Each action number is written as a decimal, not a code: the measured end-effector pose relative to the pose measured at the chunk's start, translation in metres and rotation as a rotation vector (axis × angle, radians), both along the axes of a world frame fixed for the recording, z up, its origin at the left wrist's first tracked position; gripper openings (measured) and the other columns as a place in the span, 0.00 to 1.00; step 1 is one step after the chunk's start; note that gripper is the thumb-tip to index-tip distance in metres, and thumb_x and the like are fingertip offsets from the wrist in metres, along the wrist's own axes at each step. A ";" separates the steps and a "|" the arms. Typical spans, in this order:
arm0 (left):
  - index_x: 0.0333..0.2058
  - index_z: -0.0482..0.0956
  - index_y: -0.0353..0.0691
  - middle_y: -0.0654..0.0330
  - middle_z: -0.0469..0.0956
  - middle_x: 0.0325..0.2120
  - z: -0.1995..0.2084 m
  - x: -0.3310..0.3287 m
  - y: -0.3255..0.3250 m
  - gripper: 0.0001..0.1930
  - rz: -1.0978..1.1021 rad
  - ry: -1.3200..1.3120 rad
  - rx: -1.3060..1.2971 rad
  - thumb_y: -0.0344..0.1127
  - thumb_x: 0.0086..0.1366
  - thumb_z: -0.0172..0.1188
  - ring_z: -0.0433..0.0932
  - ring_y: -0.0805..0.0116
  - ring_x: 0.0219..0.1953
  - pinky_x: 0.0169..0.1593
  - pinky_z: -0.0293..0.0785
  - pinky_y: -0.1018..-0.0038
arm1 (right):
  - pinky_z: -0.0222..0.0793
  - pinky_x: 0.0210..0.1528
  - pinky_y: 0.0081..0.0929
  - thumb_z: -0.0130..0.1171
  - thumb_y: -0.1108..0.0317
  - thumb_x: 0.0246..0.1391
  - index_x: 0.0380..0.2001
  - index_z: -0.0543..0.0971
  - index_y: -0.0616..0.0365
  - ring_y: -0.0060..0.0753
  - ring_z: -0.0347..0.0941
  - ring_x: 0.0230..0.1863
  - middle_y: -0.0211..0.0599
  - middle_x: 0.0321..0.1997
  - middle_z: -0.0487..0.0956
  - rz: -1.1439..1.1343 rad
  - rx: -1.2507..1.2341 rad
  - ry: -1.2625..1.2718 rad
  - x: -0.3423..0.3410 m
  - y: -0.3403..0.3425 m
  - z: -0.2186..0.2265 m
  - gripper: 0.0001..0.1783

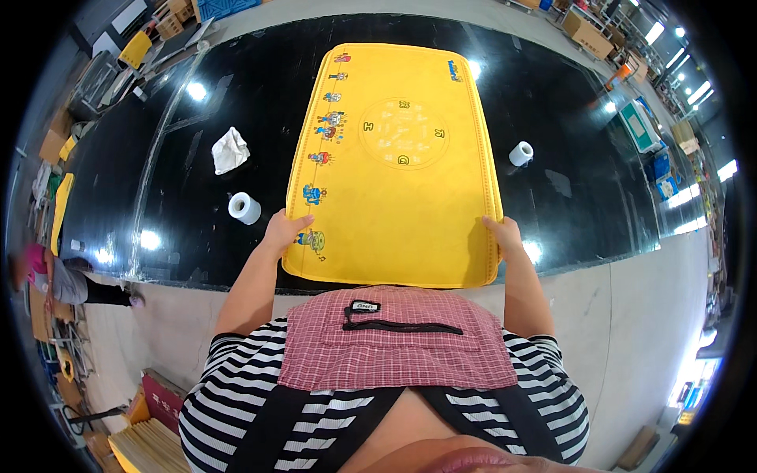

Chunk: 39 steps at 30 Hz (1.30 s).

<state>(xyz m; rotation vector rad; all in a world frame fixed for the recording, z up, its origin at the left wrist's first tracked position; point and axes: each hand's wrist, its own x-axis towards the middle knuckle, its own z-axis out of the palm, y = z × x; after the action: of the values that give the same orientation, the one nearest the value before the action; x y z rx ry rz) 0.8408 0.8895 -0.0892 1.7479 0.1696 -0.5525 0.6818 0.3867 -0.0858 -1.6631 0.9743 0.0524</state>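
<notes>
A large yellow rectangular panel (410, 221) with rounded corners lies lengthwise before me on a black table (552, 229). Small cartoon figures run down its left side, and a faint printed circle sits in its upper half. Doubled edges along the right suggest more than one layer. My left hand (286, 232) grips the left edge near the close end, thumb on top and fingers hidden at the side or beneath. On the opposite edge my right hand (504, 232) holds the panel the same way, thumb on its face.
Left of the panel are a white roll (244, 208) and a crumpled white cloth (230, 150); another white roll (520, 154) stands to the right. A teal-edged case (639, 126) is at the table's right side. Another person (59, 276) is at far left.
</notes>
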 end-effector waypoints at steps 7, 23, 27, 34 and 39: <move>0.45 0.78 0.30 0.51 0.86 0.39 -0.008 -0.020 -0.001 0.21 0.009 -0.293 0.217 0.40 0.62 0.72 0.86 0.64 0.39 0.44 0.80 0.70 | 0.77 0.35 0.34 0.69 0.63 0.56 0.41 0.81 0.69 0.36 0.82 0.32 0.43 0.34 0.84 0.056 -0.340 -0.087 0.008 0.000 -0.021 0.18; 0.63 0.69 0.29 0.36 0.66 0.62 0.002 -0.094 -0.034 0.38 0.008 -0.406 0.654 0.43 0.59 0.73 0.73 0.45 0.60 0.60 0.72 0.60 | 0.74 0.53 0.40 0.68 0.59 0.58 0.60 0.70 0.67 0.51 0.79 0.51 0.54 0.51 0.80 0.184 -0.431 -0.055 -0.015 -0.039 -0.017 0.33; 0.62 0.70 0.29 0.37 0.65 0.64 -0.013 -0.124 -0.037 0.37 0.064 -0.503 0.720 0.42 0.58 0.72 0.69 0.40 0.61 0.65 0.68 0.57 | 0.68 0.64 0.41 0.69 0.62 0.57 0.66 0.66 0.68 0.55 0.72 0.62 0.58 0.62 0.73 0.133 -0.598 -0.261 -0.039 -0.023 -0.035 0.38; 0.56 0.73 0.31 0.47 0.72 0.55 0.002 -0.138 -0.053 0.33 0.119 -0.471 0.835 0.39 0.55 0.74 0.69 0.43 0.60 0.62 0.68 0.54 | 0.63 0.68 0.44 0.69 0.63 0.56 0.67 0.65 0.69 0.60 0.67 0.66 0.62 0.66 0.68 0.250 -0.635 -0.254 -0.040 -0.030 -0.034 0.40; 0.58 0.70 0.34 0.50 0.74 0.50 0.010 -0.131 -0.049 0.34 0.157 -0.485 0.777 0.35 0.55 0.74 0.76 0.49 0.53 0.56 0.74 0.57 | 0.64 0.67 0.43 0.69 0.64 0.55 0.64 0.71 0.62 0.57 0.68 0.65 0.58 0.64 0.72 0.427 -1.177 -0.355 -0.051 -0.003 -0.022 0.35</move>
<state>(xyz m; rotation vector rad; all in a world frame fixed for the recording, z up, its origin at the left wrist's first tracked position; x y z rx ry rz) 0.7099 0.8402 -0.0795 2.5371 0.1875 0.0969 0.6306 0.3836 -0.1082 -2.7968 0.3126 -0.6208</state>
